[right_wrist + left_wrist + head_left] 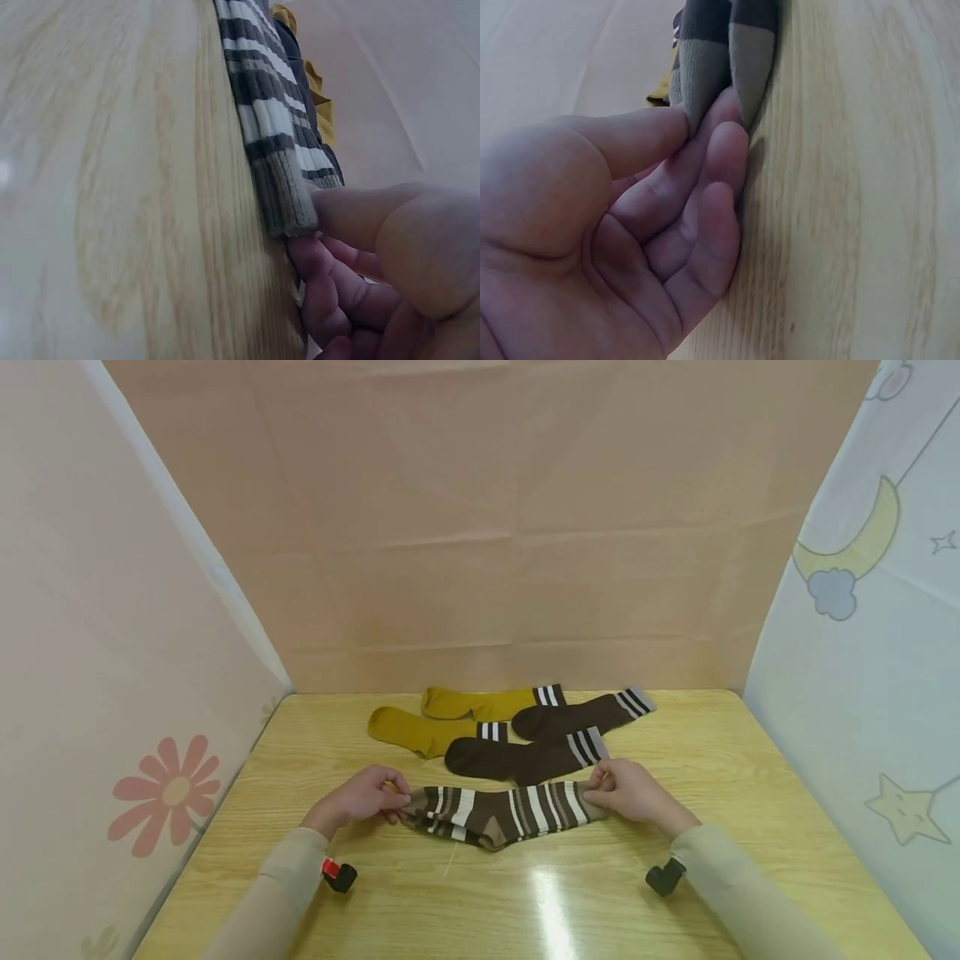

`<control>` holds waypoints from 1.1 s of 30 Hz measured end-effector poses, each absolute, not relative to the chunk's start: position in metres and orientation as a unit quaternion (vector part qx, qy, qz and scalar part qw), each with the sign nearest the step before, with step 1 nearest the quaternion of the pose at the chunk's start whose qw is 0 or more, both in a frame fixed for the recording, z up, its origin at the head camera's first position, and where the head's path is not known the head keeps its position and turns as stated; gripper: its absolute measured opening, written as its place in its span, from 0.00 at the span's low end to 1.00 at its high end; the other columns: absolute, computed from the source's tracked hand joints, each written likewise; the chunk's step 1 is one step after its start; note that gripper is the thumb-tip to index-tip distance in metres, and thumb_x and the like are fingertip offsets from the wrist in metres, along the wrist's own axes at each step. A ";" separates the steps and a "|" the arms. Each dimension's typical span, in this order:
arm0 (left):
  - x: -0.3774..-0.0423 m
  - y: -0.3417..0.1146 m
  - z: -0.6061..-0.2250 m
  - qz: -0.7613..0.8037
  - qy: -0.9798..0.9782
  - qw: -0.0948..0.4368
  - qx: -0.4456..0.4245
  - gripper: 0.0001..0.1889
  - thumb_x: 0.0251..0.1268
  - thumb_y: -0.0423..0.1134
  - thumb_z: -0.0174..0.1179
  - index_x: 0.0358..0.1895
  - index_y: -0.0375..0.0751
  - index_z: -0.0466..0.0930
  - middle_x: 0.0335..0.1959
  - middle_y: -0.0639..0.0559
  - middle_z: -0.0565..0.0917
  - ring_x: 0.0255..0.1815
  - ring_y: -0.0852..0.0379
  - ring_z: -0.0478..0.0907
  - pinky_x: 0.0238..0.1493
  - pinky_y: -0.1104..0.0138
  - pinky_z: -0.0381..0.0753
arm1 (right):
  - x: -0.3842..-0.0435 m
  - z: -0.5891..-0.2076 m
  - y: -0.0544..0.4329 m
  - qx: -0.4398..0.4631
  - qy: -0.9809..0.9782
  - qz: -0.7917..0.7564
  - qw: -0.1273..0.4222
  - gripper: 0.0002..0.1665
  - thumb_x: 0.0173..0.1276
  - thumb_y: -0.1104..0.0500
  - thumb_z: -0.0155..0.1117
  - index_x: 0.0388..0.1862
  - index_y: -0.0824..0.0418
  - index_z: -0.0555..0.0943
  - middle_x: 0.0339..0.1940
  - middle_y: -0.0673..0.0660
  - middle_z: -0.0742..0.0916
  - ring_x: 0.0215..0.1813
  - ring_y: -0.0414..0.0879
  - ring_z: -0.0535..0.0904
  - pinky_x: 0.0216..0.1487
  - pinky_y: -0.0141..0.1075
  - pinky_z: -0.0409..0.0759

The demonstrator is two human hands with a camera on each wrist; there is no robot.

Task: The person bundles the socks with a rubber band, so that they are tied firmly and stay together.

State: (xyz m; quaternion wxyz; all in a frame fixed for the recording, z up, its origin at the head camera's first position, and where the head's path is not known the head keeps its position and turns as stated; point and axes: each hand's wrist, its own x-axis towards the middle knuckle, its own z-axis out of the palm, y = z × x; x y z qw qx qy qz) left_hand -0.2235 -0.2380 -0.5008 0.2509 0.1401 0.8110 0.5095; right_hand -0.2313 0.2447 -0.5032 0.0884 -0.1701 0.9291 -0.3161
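A pair of striped socks (525,810) in brown, white and tan lies stretched sideways, one sock over the other, near the middle of the table. My left hand (372,795) pinches the tan toe end between thumb and fingers; in the left wrist view two toe tips (705,75) show, one caught under the thumb. At the other end my right hand (630,789) pinches the ribbed cuff (285,191), thumb on top and fingers beneath. In the right wrist view the cuff's edge rests close over the wood.
Behind the striped pair lie two dark brown socks (487,760) with grey striped cuffs and two mustard socks (412,731) with dark striped cuffs. The wooden table (420,910) meets a beige back wall (510,568) and patterned side walls.
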 end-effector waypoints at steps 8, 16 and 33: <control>-0.228 -0.239 -0.502 0.453 0.863 0.191 0.118 0.07 0.78 0.34 0.61 0.46 0.32 0.83 0.31 0.47 0.89 0.27 0.52 0.86 0.33 0.60 0.87 | -0.239 -0.501 0.234 -0.152 0.939 -0.302 0.054 0.11 0.69 0.55 0.76 0.36 0.58 0.81 0.26 0.47 0.84 0.31 0.41 0.79 0.39 0.40 0.78; -0.229 -0.240 -0.500 0.442 0.873 0.182 0.101 0.06 0.77 0.34 0.62 0.47 0.33 0.83 0.31 0.49 0.88 0.27 0.52 0.86 0.32 0.59 0.86 | -0.250 -0.499 0.228 -0.151 0.944 -0.292 0.037 0.10 0.69 0.56 0.76 0.35 0.58 0.82 0.27 0.47 0.84 0.32 0.41 0.78 0.40 0.42 0.79; -0.230 -0.242 -0.503 0.419 0.880 0.162 0.151 0.04 0.76 0.33 0.62 0.43 0.34 0.83 0.28 0.49 0.85 0.23 0.55 0.81 0.28 0.63 0.83 | -0.269 -0.500 0.223 -0.136 0.953 -0.268 0.034 0.10 0.70 0.55 0.75 0.35 0.58 0.83 0.30 0.49 0.85 0.32 0.43 0.79 0.37 0.41 0.79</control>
